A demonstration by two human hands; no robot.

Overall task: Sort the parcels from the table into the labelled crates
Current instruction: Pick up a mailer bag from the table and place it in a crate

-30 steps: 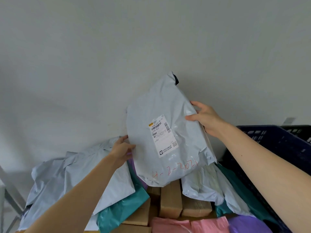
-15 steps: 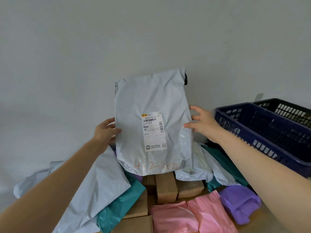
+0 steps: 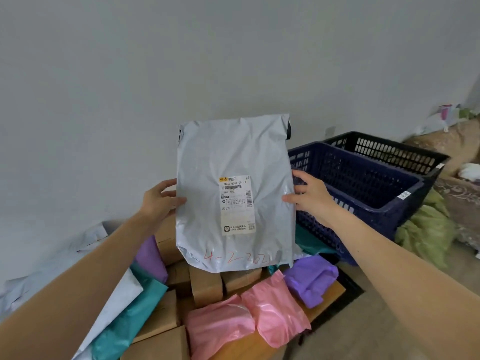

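Grey parcel held upright above the worktop pile, label facing us | left grip and right grip each pinch a side edge | we judge: read label before moving, keep both edges taut, then match blue crate or black crate at right.

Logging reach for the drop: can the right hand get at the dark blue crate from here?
Probably yes. The right hand, gripping the grey parcel by its right edge, is close beside the dark blue crate, whose top is open, and nothing shows between them. The hand is occupied, though.
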